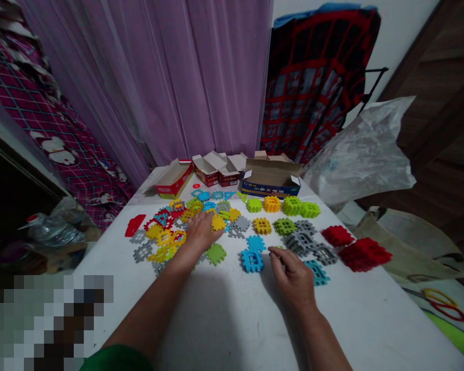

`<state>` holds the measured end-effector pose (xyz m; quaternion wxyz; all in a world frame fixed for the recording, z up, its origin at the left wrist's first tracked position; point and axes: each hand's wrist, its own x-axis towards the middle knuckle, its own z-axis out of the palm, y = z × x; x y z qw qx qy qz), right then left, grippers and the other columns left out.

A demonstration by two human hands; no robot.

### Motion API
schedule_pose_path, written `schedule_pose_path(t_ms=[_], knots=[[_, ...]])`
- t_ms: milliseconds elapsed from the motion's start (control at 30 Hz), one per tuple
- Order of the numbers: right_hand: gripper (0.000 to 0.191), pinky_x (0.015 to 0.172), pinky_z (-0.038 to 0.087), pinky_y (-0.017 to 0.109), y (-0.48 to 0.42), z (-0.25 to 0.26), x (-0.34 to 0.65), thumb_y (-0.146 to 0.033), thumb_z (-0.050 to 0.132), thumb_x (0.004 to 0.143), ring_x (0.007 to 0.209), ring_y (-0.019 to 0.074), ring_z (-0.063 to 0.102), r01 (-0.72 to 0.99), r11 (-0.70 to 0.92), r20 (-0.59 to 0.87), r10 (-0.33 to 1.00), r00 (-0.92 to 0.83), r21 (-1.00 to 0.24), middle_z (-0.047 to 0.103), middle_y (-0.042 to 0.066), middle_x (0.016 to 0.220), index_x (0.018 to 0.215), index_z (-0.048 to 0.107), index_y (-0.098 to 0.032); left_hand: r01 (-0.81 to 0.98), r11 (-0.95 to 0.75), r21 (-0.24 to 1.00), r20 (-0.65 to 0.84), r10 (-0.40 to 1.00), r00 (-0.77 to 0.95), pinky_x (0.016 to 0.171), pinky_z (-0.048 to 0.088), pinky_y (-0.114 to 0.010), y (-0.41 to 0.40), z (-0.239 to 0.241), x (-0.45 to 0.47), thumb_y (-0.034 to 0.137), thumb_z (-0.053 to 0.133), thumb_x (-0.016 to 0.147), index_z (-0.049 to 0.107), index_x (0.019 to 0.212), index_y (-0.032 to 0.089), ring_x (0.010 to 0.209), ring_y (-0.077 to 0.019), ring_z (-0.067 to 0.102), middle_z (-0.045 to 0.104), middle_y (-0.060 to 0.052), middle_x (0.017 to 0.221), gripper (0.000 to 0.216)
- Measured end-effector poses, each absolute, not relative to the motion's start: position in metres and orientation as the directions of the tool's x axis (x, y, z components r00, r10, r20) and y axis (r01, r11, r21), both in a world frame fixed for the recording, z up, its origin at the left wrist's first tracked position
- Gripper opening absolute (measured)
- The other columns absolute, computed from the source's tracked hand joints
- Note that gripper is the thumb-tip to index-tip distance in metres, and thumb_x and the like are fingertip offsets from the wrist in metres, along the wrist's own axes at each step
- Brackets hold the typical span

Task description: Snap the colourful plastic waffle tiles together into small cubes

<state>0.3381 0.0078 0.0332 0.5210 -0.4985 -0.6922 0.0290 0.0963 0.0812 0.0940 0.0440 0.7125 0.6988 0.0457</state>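
My left hand (203,232) reaches over a mixed pile of flat, notched plastic building pieces, its fingers stretched and the thumb apart. Yellow pieces (165,238) lie left of it, and one yellow piece (218,222) is by its thumb. A green piece (216,254) lies just below that hand. My right hand (291,273) is curled with thumb and forefinger together; whatever it holds is too small to make out. Beside it are a stack of blue window pieces (252,261) and a blue square (256,243). Teal pieces (317,273) show partly behind this hand.
Sorted stacks stand on the right: grey (301,241), red (365,254), yellow (262,225) and green (285,226). Open cardboard boxes, including a blue one (271,178) and a red one (174,179), line the white table's (224,330) back. Scissors (444,304) lie at the right.
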Motion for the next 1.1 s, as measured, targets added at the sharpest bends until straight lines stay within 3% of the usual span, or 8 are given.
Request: schedule_pose_path(t_ms=[133,233,567,1100], knots=[[0.021,0.070,0.058,0.024,0.008,0.032,0.337,-0.022,0.053,0.090,0.075,0.0155,0.071,0.669,0.496,0.699,0.713,0.051,-0.554,0.075,0.004,0.083,0.092,0.073,-0.021,0.986,-0.060,0.154,-0.089,0.993,0.074,0.102,0.037,-0.044,0.048,0.094,0.087,0.051,0.056,0.086,0.064,0.113,0.022,0.119,-0.0303,0.055,0.066,-0.010,0.121,0.040],[0.022,0.070,0.058,0.025,0.008,0.031,0.335,-0.023,0.052,0.090,0.075,0.0159,0.071,0.665,0.486,0.686,0.725,0.055,-0.567,0.075,0.004,0.084,0.092,0.074,-0.021,0.988,-0.067,0.142,-0.152,0.984,0.089,0.104,0.036,-0.046,0.023,0.088,0.088,0.051,0.061,0.082,0.062,0.119,0.020,0.121,-0.0324,0.055,0.064,-0.012,0.126,0.048],[0.022,0.067,0.057,0.025,0.007,0.034,0.337,-0.024,0.052,0.091,0.074,0.0160,0.071,0.681,0.472,0.673,0.738,0.043,-0.560,0.075,0.005,0.083,0.092,0.074,-0.021,0.973,-0.099,0.209,-0.060,0.992,0.114,0.105,0.035,-0.044,0.011,0.063,0.092,0.035,0.062,0.082,0.058,0.126,0.021,0.124,-0.0299,0.053,0.062,-0.011,0.132,0.046],[0.021,0.069,0.057,0.025,0.008,0.029,0.338,-0.023,0.053,0.091,0.076,0.0154,0.071,0.681,0.477,0.676,0.736,0.038,-0.556,0.075,0.004,0.085,0.094,0.073,-0.021,0.961,-0.097,0.259,-0.012,0.995,0.104,0.105,0.034,-0.043,0.019,0.061,0.092,0.037,0.066,0.079,0.052,0.131,0.021,0.120,-0.0294,0.055,0.065,-0.011,0.127,0.056]])
